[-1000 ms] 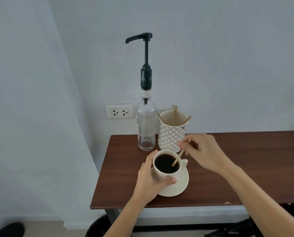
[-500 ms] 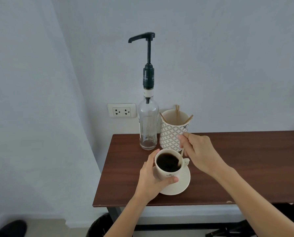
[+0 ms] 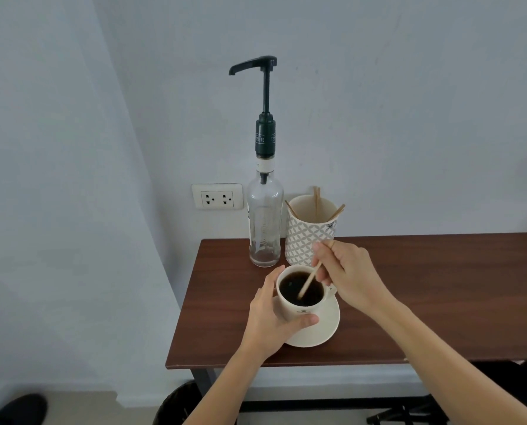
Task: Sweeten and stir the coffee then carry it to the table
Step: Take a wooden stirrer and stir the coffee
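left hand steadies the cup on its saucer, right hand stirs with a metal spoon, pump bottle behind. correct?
One error: the head view shows the right hand stirring with a thin wooden stick, not a metal spoon. The left hand does steady the cup on its saucer, with the pump bottle behind.

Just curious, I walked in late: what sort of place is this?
Probably a small self-serve coffee corner. A pump bottle and a patterned cup of wooden stirrers stand on a narrow wooden table against the wall, beside a cup of black coffee.
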`<state>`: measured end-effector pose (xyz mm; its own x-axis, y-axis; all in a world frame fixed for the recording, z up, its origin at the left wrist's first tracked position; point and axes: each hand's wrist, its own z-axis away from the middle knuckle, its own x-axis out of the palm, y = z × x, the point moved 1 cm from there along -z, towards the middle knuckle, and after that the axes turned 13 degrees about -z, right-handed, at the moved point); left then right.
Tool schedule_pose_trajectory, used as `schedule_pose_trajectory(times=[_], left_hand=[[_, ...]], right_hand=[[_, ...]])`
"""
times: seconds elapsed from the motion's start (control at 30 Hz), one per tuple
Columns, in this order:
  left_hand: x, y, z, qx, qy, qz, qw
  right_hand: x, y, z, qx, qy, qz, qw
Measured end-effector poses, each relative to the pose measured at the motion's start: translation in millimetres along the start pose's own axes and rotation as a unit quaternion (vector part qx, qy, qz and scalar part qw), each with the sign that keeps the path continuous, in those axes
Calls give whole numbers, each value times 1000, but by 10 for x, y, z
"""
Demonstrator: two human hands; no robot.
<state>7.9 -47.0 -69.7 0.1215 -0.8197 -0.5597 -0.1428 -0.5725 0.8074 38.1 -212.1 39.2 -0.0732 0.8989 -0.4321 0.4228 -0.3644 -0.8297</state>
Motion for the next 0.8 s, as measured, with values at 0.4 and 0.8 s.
schedule_pose_trajectory(times=[0.4, 0.8], left_hand=[[-3, 0, -3, -2, 1, -2, 1000], [-6, 5, 9, 3, 1, 0, 1000]], right_hand=[[12, 45, -8, 32, 47, -13, 998], [38, 182, 9, 100, 102, -85, 986]])
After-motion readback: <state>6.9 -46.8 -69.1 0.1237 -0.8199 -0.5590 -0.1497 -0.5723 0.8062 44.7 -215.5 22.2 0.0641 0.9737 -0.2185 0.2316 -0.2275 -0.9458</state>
